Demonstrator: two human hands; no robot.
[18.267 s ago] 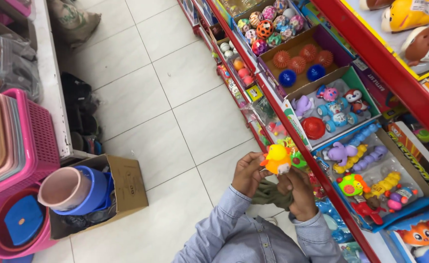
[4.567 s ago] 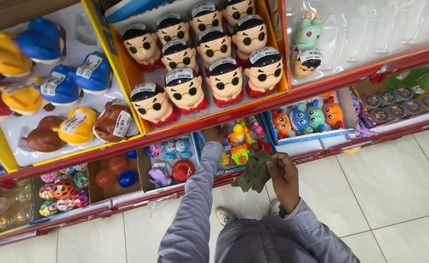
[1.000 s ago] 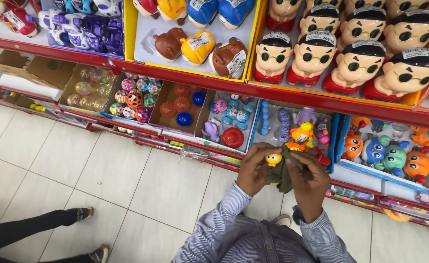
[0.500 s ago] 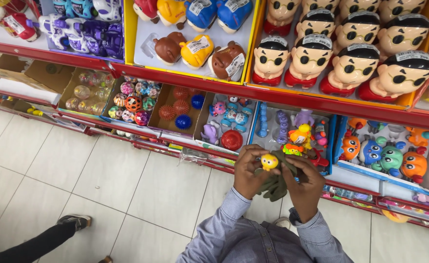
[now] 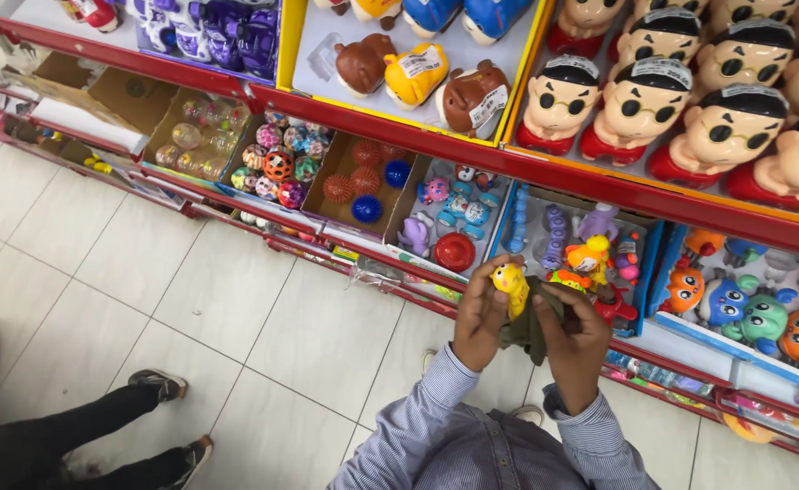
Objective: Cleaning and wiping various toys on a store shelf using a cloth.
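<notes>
At lower centre-right, the left hand [image 5: 479, 318] pinches a small yellow toy [image 5: 511, 283], upright above its fingers. The right hand [image 5: 574, 338] closes on a dark green cloth [image 5: 528, 325] touching the toy, just below the toy shelf [image 5: 545, 174].

I see red-edged shelves [image 5: 545, 172]: round-headed figurines [image 5: 636, 109] and animal banks [image 5: 418, 77] sit above, boxes of balls [image 5: 277, 163] and small plastic toys [image 5: 458, 213] below, over a pale tiled floor [image 5: 191, 308].
</notes>
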